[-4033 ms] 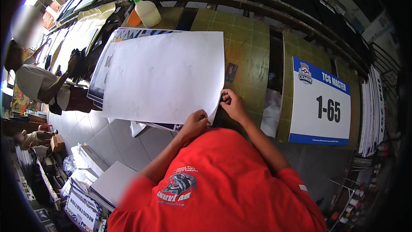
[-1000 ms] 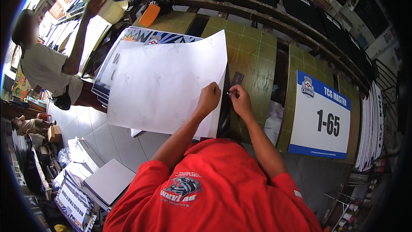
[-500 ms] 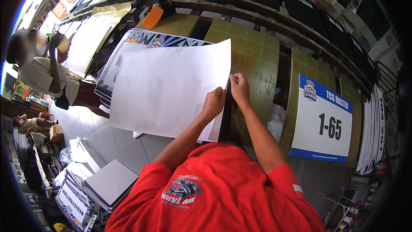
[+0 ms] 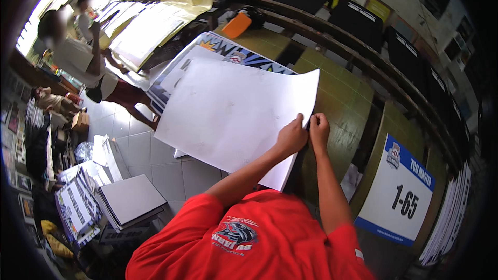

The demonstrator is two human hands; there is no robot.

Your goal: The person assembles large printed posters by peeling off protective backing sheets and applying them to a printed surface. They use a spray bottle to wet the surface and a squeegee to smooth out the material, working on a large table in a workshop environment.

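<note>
Head view: your left hand (image 4: 291, 137) and right hand (image 4: 318, 127) both pinch shut on the right edge of the large white sheet (image 4: 233, 111), lifted over the green table (image 4: 342, 98). Its edge appears gripped but not yet pulled apart; open room lies leftward, the wooden rail (image 4: 363, 57) bounding the far side.

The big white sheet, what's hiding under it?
Under the white sheet a printed poster pokes out on the green table. The rest of the poster is covered.
</note>
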